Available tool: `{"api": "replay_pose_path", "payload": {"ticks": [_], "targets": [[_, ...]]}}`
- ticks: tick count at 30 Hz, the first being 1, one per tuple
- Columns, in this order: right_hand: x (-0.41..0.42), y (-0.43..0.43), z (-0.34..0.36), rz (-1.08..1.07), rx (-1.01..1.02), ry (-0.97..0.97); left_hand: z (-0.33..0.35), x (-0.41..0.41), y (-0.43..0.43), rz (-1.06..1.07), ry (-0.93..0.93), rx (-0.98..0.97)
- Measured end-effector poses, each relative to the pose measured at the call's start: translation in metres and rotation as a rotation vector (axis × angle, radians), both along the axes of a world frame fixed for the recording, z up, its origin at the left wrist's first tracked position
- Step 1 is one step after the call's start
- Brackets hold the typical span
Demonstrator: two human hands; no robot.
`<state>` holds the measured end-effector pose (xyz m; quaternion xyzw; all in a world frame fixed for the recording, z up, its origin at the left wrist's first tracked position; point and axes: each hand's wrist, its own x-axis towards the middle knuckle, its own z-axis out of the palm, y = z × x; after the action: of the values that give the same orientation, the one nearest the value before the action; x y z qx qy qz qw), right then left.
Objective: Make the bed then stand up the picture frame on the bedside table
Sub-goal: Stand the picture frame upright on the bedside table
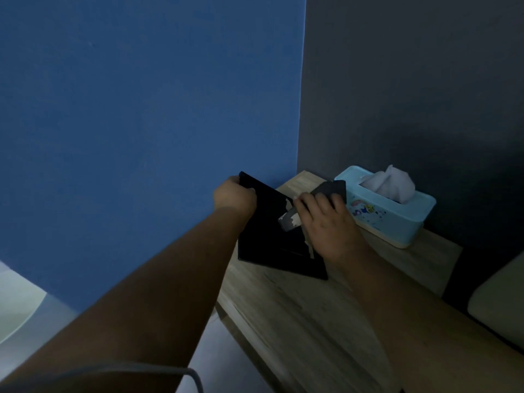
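Both hands gripped the black picture frame [266,236], left hand [234,195] at ten o'clock, right hand [326,222] pinching its stand [331,188], tissue box [397,217] at two o'clock on the bedside table [297,307]

Hands [234,197] gripping picture frame [265,239], bedside table [297,313]

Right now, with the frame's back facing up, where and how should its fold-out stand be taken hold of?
Grip the stand at its free outer end, coming from the right, the tissue box side. It is a thin flat flap raised off the picture frame, so it suits a pinch. The right hand already holds it there, while the left hand steadies the frame's far corner.
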<state>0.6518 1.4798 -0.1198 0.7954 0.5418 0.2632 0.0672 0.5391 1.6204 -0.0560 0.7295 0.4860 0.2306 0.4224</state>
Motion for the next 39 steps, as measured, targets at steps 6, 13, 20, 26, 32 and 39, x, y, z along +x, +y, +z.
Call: {"api": "replay_pose_path", "payload": {"ticks": [6, 13, 20, 26, 32, 39], "targets": [[0.001, -0.002, -0.005, 0.059, 0.07, -0.023, 0.001, -0.002, -0.005, -0.002, 0.027, 0.036], [-0.014, -0.023, -0.03, 0.149, 0.183, 0.4, -0.003, -0.001, -0.004, 0.004, -0.12, -0.133], [-0.023, -0.045, -0.046, 0.277, 0.198, 0.669, -0.001, -0.001, 0.001, 0.009, -0.192, -0.227], [-0.035, -0.049, -0.048, 0.282, 0.289, 0.854, 0.004, 0.003, -0.001, 0.049, -0.251, -0.319], [-0.047, -0.053, -0.06, 0.078, 0.633, 1.147, 0.016, 0.009, -0.013, 0.0, -0.335, -0.372], [-0.045, -0.059, -0.055, 0.051, 1.016, 1.355, 0.016, 0.021, -0.027, -0.131, -0.289, -0.251]]}}
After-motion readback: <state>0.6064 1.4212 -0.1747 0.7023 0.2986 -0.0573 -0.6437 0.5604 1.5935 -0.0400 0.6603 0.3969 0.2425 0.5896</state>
